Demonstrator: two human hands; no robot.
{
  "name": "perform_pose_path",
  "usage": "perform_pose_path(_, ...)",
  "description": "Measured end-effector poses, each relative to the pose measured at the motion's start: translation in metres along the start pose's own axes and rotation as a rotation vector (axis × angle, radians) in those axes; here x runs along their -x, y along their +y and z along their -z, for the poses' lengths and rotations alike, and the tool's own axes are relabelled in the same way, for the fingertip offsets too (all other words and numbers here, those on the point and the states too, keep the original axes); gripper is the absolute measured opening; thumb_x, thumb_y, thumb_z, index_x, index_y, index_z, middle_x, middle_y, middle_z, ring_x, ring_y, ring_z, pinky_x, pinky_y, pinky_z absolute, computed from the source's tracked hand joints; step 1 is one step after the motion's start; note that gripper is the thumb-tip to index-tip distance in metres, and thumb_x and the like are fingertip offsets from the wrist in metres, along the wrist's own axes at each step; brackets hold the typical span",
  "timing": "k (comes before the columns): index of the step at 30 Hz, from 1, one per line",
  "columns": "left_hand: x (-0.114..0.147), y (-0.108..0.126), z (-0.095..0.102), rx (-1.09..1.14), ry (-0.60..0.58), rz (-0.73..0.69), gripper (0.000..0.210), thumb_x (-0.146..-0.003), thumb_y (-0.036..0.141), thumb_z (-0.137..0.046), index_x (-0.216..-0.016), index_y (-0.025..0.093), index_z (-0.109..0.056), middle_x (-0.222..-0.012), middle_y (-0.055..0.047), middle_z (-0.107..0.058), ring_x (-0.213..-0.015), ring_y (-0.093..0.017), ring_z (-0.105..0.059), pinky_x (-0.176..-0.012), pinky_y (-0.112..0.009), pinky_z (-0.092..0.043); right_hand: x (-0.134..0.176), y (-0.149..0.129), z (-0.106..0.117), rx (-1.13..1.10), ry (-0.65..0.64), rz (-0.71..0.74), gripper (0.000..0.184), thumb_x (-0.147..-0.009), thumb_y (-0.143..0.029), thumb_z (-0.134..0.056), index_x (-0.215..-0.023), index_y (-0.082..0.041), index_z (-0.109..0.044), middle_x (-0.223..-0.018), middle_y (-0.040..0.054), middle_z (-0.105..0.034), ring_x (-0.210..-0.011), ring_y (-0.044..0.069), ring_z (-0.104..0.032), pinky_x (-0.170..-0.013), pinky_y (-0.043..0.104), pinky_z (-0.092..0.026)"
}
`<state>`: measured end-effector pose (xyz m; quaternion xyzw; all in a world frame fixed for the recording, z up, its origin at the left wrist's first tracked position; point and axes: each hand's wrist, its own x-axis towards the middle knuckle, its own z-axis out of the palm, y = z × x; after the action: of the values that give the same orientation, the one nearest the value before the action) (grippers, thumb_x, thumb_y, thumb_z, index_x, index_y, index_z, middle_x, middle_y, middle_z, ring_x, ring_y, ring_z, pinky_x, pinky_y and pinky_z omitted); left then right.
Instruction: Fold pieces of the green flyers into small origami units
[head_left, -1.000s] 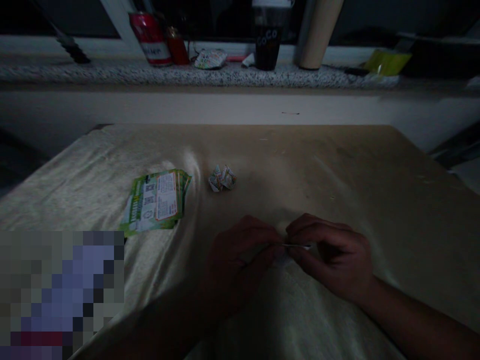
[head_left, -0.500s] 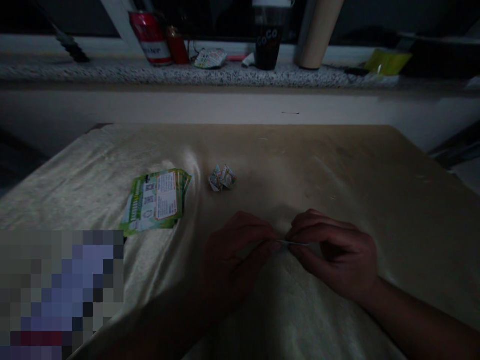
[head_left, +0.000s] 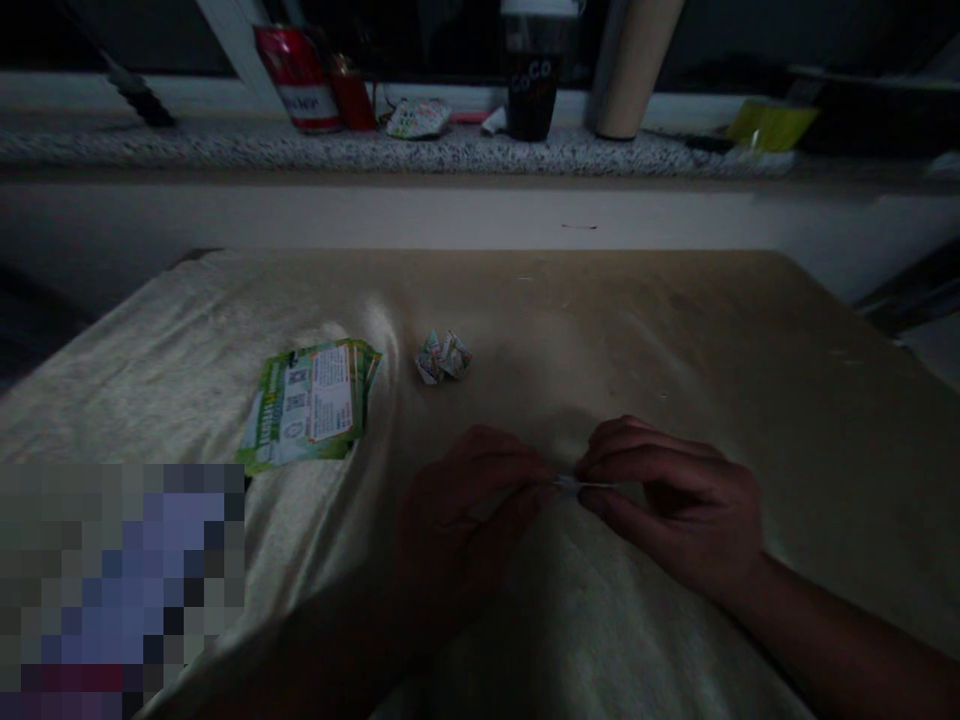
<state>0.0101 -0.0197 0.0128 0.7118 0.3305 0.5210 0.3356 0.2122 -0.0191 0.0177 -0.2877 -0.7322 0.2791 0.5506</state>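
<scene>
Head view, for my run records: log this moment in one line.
left hand: pinching thin piece | right hand: pinching same piece | green printed stack: on cloth, left of folded paper

Thin piece (head_left: 568,484) part-hidden by hands (head_left: 472,510) (head_left: 679,505); tube (head_left: 637,70) top cropped.

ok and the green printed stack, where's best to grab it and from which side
Probably by the right edge of the green printed stack, coming from the near right, where the left hand is. The stack lies flat on the cloth, and layers fan out along that edge, offering something to pinch.
</scene>
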Motion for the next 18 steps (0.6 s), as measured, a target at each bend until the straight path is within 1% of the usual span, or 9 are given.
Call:
perform_pose_path(7, 0.0001, 0.004, 0.0023, -0.031, 0.003, 0.078, 0.013, -0.086, 0.008, -0.07, -0.089, 0.019, -0.075, -0.085, -0.001, -0.07, -0.078, -0.01, -0.068, -0.07, -0.019, -0.053, 0.0001, -0.0009, -0.0004, 0.031, 0.009, -0.002, 0.021, -0.078, 0.001, -0.075, -0.093, -0.014, -0.078, -0.078, 0.008, -0.077, -0.071, 0.02, -0.069, -0.067, 0.039, -0.056)
perform_pose_path(12, 0.0004, 0.0064, 0.0026, -0.046, 0.016, 0.073, 0.009, -0.086, 0.011, -0.071, -0.088, 0.019, -0.075, -0.084, -0.001, -0.07, -0.076, -0.011, -0.068, -0.069, -0.02, -0.053, 0.0014, -0.0009, 0.0009, 0.003, 0.008, -0.034, 0.021, -0.079, 0.0, -0.075, -0.093, -0.015, -0.078, -0.078, 0.0074, -0.077, -0.071, 0.02, -0.069, -0.066, 0.039, -0.055)
perform_pose_path(18, -0.0013, 0.0055, 0.002, -0.066, 0.0, 0.051, 0.008, -0.086, 0.012, -0.071, -0.087, 0.019, -0.075, -0.082, -0.002, -0.07, -0.076, -0.012, -0.066, -0.068, -0.021, -0.053, 0.0033, 0.0004, 0.002, -0.049, 0.002, -0.126, 0.017, -0.079, -0.003, -0.076, -0.089, -0.017, -0.079, -0.075, 0.0062, -0.075, -0.07, 0.019, -0.068, -0.066, 0.037, -0.054)
